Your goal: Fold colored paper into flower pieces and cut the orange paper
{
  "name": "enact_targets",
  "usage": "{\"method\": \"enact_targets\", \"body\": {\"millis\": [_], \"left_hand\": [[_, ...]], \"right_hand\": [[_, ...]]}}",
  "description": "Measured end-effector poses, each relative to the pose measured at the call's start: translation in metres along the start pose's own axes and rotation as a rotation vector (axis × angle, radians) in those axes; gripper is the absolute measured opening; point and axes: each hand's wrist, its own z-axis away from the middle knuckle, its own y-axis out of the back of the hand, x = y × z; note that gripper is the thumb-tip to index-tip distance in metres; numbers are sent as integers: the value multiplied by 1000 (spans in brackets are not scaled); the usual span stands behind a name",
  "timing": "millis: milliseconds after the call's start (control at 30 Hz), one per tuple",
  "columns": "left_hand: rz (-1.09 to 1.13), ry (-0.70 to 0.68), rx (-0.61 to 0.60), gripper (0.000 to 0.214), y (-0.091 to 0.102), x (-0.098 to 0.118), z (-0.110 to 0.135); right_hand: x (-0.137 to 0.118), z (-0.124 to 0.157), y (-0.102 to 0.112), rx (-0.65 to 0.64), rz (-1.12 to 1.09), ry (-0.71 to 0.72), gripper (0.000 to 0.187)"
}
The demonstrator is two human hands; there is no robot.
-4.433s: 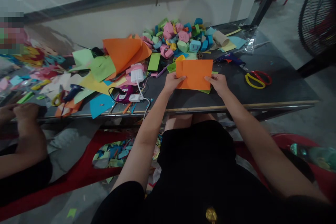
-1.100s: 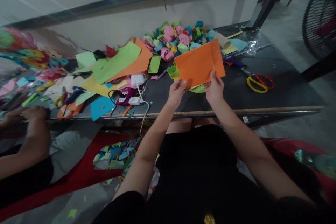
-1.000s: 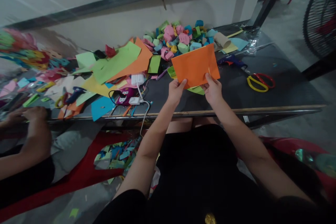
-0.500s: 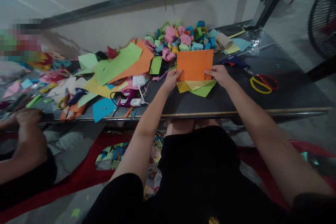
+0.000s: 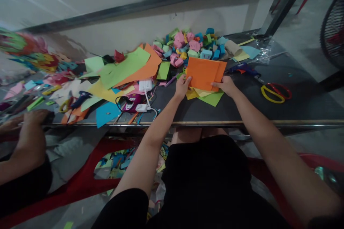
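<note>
Orange paper (image 5: 202, 74) is held up over the dark table by both hands; it looks like overlapping pieces, with a narrower strip showing along the right side. My left hand (image 5: 183, 86) pinches its lower left edge, thumb in front. At the lower right corner, my right hand (image 5: 224, 85) is closed on it the same way. Beneath the orange paper lie a yellow sheet (image 5: 191, 94) and a green sheet (image 5: 212, 98), partly hidden. Behind it rises a heap of small folded paper pieces (image 5: 194, 45) in pink, blue, green and yellow.
Scissors (image 5: 276, 93) and a blue glue gun (image 5: 245, 68) lie to the right. On the left are large green paper (image 5: 123, 66), a purple power strip (image 5: 131, 103) and white plugs. A co-worker's hand (image 5: 37, 116) rests at the table's left edge. A fan (image 5: 333, 32) stands far right.
The view has shifted slightly, so the table's contents sit a little lower. The orange paper is tilted more, and its right strip sticks out further. Both hands keep their hold.
</note>
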Motion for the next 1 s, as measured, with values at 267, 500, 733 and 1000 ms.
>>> {"method": "enact_targets", "body": {"millis": [267,500,733,1000], "left_hand": [[31,153,-217,41,-1,1,2],[1,144,-201,41,-4,3,3],[5,161,-195,34,-3,1,1],[90,205,-275,40,11,-7,-6]], "right_hand": [[6,-6,5,83,29,-9,51],[14,-8,8,125,93,56,53],[6,-3,7,127,88,64,54],[3,2,5,-34,72,17,56]]}}
